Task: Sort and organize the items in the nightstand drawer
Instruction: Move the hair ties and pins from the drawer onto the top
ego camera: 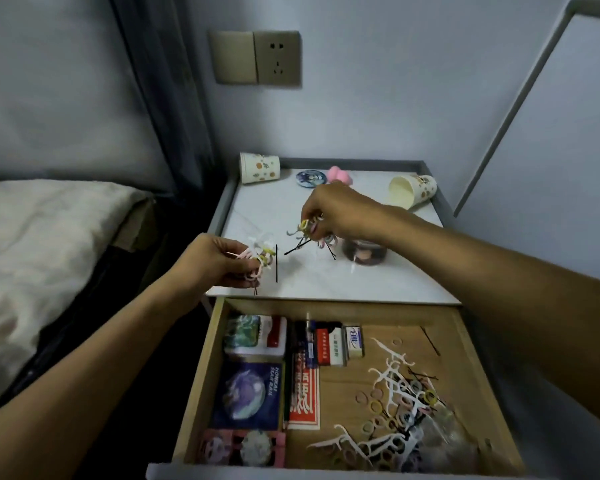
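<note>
Hair ties pinched in left hand, right hand

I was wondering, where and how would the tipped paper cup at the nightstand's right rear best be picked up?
Probably grip the paper cup across its patterned wall, mid-length, coming down from above: it lies on its side, mouth toward the front left. The right hand is nearer but holds a clump of hair ties.

Wall socket plate at twelve o'clock; bed with pale bedding at nine o'clock; grey curtain between them.
</note>
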